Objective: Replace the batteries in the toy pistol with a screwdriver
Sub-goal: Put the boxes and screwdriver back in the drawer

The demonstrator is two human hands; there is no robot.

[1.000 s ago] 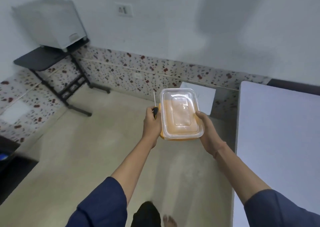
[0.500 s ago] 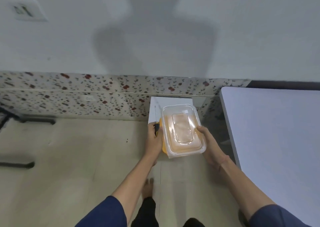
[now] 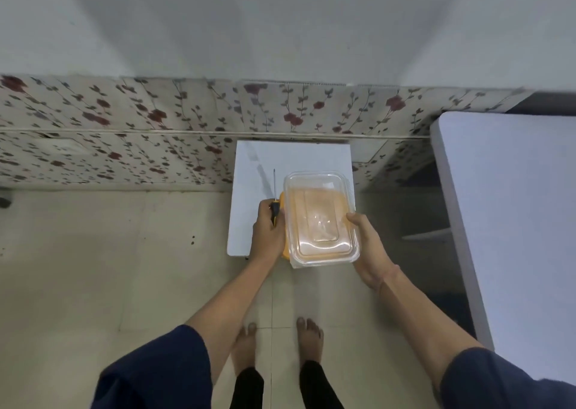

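Left hand [image 3: 268,234] curled round screwdriver [image 3: 274,204] and box [image 3: 318,218] edge; right hand [image 3: 367,246] grips opposite edge; white surface [image 3: 280,159] below hands.

Between left hand [image 3: 268,237] and right hand [image 3: 371,253]: clear-lidded orange plastic box [image 3: 321,218], over near right corner of white square stand [image 3: 249,190]. In left hand, left of box: black-and-yellow screwdriver [image 3: 274,204], shaft toward wall [image 3: 156,119]. Large white table [image 3: 514,221] well right.

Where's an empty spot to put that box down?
The big white table on the right is bare as far as shows. The small white stand has free room along the flowered wall and left of the screwdriver. It is crowded where the left hand and right hand hold the box.
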